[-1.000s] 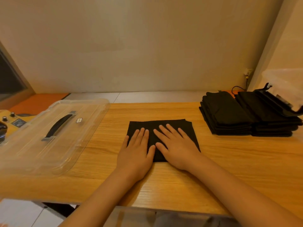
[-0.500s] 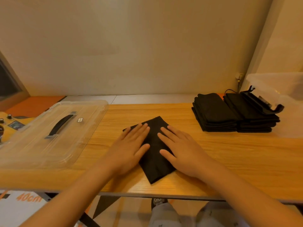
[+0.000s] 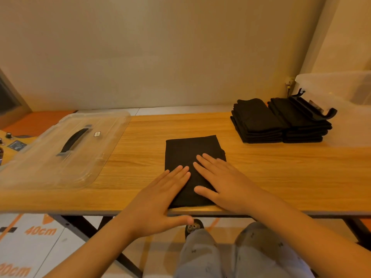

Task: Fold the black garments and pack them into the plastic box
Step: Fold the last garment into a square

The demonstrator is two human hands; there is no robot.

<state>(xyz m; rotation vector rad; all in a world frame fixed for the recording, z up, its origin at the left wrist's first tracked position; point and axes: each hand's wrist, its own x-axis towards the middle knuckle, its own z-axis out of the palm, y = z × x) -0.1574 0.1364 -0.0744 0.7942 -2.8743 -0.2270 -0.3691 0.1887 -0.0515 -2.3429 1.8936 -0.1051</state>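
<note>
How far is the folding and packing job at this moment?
Done: two folded stacks sit beside the plastic box. In hand: left hand and right hand rest flat on one folded garment. Left: stacking it, then packing everything into the box, whose lid lies aside.

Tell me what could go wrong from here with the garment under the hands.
The folded garment lies at the near edge of the table; a pull by the left hand or right hand may drag it off. The black clip of the plastic box overhangs the right stack, so lifting those garments might snag.
</note>
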